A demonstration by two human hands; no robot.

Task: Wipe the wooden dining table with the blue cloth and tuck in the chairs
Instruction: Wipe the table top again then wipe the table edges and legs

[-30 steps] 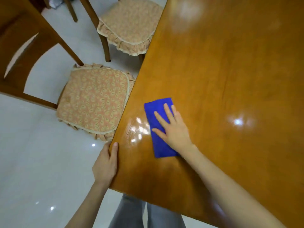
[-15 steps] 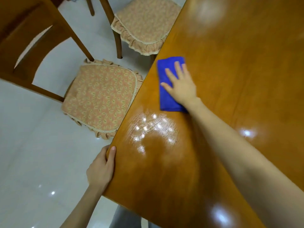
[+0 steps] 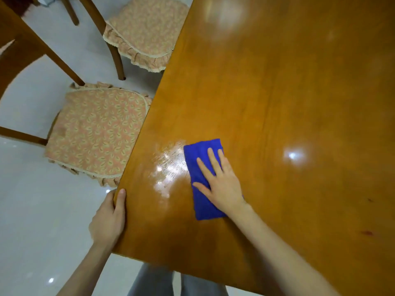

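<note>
The right grip is lying flat with fingers straight, pressing the folded blue cloth onto the wooden worktop near its left edge and near corner. The left grip is clasping that edge, thumb on top. A cushioned chair is standing beside it.

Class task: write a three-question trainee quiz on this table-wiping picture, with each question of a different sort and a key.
1. True or false: the right hand presses flat on the blue cloth.
2. What does the left hand grip? A) a chair back B) the edge of the table C) the cloth
3. Fill in: the nearer chair stands on the person's ___ side of the table.
Key: 1 true; 2 B; 3 left.
</note>
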